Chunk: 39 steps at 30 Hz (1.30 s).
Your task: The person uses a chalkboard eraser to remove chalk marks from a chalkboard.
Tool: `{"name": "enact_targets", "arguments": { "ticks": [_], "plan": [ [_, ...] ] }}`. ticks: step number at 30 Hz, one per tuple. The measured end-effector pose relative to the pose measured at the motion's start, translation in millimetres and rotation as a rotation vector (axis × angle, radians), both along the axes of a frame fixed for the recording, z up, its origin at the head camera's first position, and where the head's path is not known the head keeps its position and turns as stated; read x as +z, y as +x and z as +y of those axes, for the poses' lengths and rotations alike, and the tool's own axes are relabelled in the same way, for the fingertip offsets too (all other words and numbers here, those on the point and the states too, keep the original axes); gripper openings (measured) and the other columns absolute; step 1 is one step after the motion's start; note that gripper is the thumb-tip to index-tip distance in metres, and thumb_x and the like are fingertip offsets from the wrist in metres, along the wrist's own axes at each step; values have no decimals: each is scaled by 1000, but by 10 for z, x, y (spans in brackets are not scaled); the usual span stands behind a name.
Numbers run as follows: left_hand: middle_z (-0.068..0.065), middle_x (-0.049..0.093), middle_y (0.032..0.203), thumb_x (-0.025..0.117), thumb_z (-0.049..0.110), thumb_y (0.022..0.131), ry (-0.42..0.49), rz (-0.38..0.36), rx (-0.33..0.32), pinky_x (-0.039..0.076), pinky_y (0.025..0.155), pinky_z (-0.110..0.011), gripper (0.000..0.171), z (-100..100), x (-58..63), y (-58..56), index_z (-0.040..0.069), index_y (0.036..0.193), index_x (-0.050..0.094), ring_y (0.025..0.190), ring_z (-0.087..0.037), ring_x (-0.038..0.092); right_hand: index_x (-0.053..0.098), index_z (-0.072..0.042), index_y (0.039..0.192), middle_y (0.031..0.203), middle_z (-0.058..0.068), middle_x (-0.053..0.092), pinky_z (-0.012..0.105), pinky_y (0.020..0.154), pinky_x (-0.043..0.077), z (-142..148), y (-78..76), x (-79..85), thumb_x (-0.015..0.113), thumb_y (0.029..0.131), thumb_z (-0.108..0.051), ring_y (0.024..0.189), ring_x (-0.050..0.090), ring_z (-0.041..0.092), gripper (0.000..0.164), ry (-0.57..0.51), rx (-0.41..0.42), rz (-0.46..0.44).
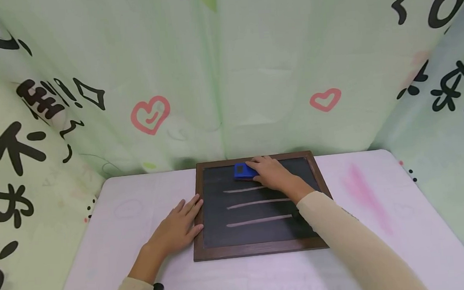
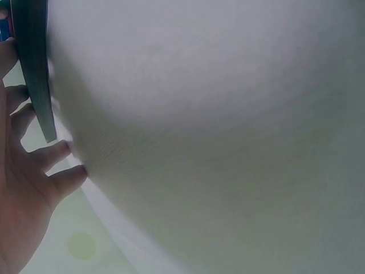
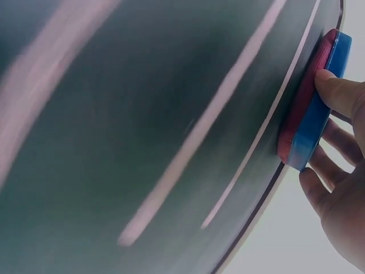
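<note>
A small blackboard (image 1: 254, 234) in a brown wooden frame lies on the table, with three pale chalk lines (image 1: 257, 221) across it. My right hand (image 1: 273, 172) holds a blue board eraser (image 1: 240, 171) near the top of the board. In the right wrist view, thumb and fingers grip the sides of the eraser (image 3: 308, 128), and its red felt faces the dark surface. My left hand (image 1: 179, 227) rests along the frame's left side, its fingers extended against the edge. The left wrist view shows that hand (image 2: 25, 194) beside the frame (image 2: 35, 74).
A pale pink-white table (image 1: 139, 201) spreads around the board, with a pink smear (image 1: 366, 194) on its right. Light green curtains (image 1: 259, 71) with black characters and red hearts stand behind and at both sides.
</note>
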<state>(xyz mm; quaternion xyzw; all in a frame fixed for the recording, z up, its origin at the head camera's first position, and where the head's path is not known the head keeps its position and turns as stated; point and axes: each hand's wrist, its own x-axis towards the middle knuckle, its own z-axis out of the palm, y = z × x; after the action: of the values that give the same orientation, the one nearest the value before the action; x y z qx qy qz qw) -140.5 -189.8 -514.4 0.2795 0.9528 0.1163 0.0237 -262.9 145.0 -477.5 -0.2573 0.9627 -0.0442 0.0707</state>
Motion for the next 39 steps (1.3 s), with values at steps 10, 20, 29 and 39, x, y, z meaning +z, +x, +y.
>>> {"name": "enact_targets", "arguments": {
  "ticks": [10,20,29,39],
  "plan": [
    [-11,31,169,53,40,107,7,-16,10,33,122,-58,66,9,6,5,8,161,35,149,-50,36,47,-6,155,153,20,51,60,113,43,464,33,-3,70,100,-22,137,50,44,61,-26,-50,10],
    [-11,31,169,55,42,106,4,-6,4,33,122,-58,68,3,0,-4,8,161,36,149,-50,36,51,0,150,149,25,54,62,111,43,886,77,1,73,97,-16,135,51,48,60,-119,-94,29],
    [-9,30,170,55,42,106,2,0,15,33,122,-57,68,-13,-2,-8,9,162,36,149,-49,36,53,6,147,144,29,55,63,110,43,1145,106,-11,73,96,-12,132,52,51,58,-175,-111,62],
    [-12,33,168,56,40,106,20,19,2,34,121,-59,66,-3,-10,3,7,160,38,147,-51,39,51,8,147,143,31,54,63,113,41,1223,114,-15,73,97,-15,134,49,50,60,-181,-154,26]
  ]
}}
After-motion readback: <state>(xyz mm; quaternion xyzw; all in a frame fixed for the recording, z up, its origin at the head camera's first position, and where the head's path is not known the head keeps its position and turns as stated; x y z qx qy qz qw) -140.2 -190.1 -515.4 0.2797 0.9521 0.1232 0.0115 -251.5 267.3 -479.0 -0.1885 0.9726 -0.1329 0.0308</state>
